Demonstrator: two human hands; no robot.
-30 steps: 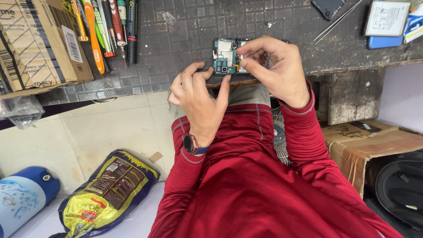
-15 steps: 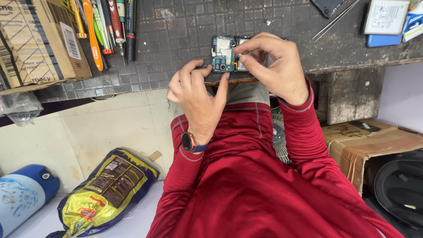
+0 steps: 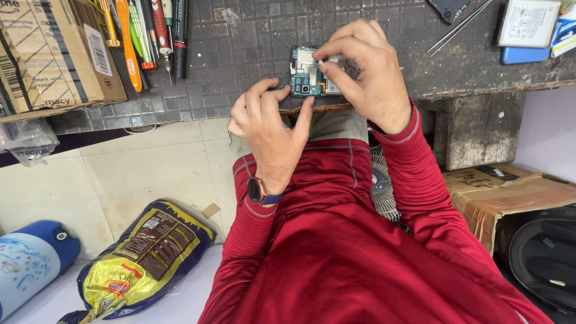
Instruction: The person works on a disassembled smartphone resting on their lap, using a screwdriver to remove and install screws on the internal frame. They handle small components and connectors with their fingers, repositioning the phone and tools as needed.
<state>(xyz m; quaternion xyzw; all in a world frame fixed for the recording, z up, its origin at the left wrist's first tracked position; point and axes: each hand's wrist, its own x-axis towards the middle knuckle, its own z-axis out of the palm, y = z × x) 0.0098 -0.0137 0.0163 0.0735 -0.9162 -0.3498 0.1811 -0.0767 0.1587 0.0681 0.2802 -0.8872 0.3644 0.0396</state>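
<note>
Opened phone (image 3: 309, 75) sits at the mat's (image 3: 240, 42) near edge; left hand (image 3: 270, 123) thumb braces its lower edge, fingers curled. Right hand (image 3: 369, 75) has barely shifted since a second ago; fingertips pinch something small onto the board, so it looks mid-seating.

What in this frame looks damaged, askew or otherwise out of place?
The phone under both hands lies opened, its circuit board bare. The left hand steadies its near edge; the right hand pinches something small and pale over it. The brown carton beside the bench is crumpled. Nothing looks spilled.
</note>
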